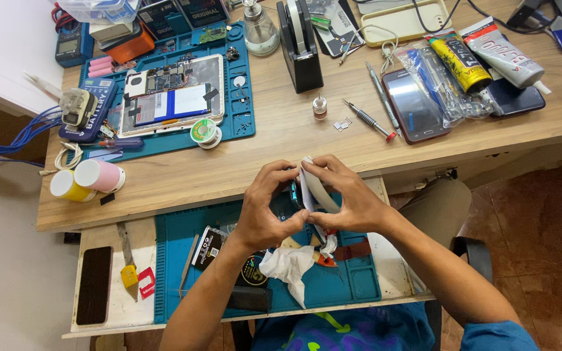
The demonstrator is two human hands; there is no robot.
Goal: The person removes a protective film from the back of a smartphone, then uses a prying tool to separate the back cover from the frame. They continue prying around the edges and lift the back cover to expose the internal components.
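Note:
Both my hands are raised over the pull-out shelf and meet around a phone held on edge. My left hand (265, 209) grips the dark phone body (295, 194) from the left. From the right, my right hand (348, 195) pinches the white back cover (314, 189) of the phone, which stands slightly apart from the body. Below my hands lie a crumpled white tissue (289, 266) and small parts on a blue work mat (333, 286).
On the wooden desk (281, 140): an opened tablet (170, 94) on a second blue mat, a solder spool (204, 132), a black tape dispenser (299, 45), screwdrivers (369, 121), a phone (415, 105), glue tubes (460, 62), tape rolls (89, 179). A dark phone (93, 285) lies on the shelf's left.

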